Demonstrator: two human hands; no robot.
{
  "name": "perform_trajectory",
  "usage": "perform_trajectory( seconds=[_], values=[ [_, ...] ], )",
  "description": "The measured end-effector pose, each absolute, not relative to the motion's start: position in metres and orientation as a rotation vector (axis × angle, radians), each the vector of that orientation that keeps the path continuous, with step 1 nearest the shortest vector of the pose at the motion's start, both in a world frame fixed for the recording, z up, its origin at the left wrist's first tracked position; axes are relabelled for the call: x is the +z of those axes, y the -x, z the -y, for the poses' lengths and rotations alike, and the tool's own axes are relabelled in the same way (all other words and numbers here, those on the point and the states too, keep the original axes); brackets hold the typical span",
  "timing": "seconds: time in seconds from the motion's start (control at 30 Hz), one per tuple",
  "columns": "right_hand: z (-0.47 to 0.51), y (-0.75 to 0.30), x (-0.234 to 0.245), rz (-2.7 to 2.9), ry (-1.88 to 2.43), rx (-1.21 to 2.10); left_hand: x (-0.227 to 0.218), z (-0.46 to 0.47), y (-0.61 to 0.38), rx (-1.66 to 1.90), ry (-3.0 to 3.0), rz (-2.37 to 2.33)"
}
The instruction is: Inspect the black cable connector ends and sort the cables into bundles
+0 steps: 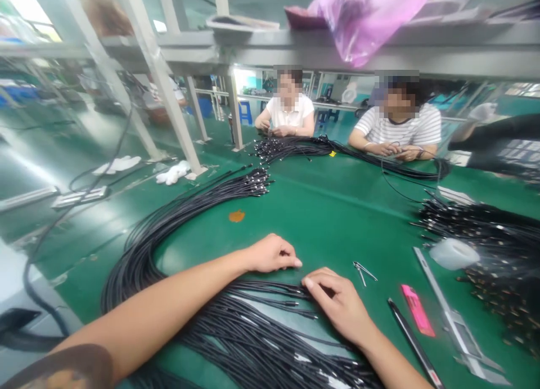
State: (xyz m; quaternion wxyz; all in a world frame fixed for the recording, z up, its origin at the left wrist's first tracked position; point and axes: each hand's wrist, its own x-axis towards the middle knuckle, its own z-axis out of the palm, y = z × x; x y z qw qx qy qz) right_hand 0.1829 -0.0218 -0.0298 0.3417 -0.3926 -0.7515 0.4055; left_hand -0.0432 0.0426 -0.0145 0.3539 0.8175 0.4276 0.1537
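My left hand (pixel 272 254) rests on the green table (pixel 329 220) with its fingers curled closed, fingertips pointing right; I cannot make out anything in them. My right hand (pixel 337 302) lies just right of it, fingers bent and pinched on the end of a thin black cable (pixel 270 290). That cable belongs to a thick bundle of black cables (pixel 253 338) lying under both forearms and looping away to the left, ending in metal connectors (pixel 259 183) further back.
Small tweezers (pixel 363 272), a pink cutter (pixel 417 310), a black pen (pixel 413 344), a steel caliper (pixel 455 321) and a tape roll (pixel 453 254) lie to the right. More cable piles (pixel 485 231) sit at right. Two people (pixel 291 113) (pixel 400 130) work across the table.
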Motion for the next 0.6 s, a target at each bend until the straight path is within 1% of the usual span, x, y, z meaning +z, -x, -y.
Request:
perform_trajectory(
  seconds=[0.13,0.27,0.43,0.6],
  values=[
    [0.024,-0.181,-0.030,2.054,1.005,0.969,-0.010,-0.057,0.055,0.581,-2.228,-1.435],
    [0.026,-0.180,-0.034,2.100,0.954,0.928,0.017,-0.071,0.089,0.651,-2.250,-1.778],
    [0.024,-0.180,-0.043,2.097,0.927,0.917,0.057,-0.070,0.169,0.547,-2.113,-2.149],
    [0.021,-0.179,-0.056,2.083,0.904,0.816,0.074,-0.019,0.260,0.295,-1.587,-2.568]
  ],
)
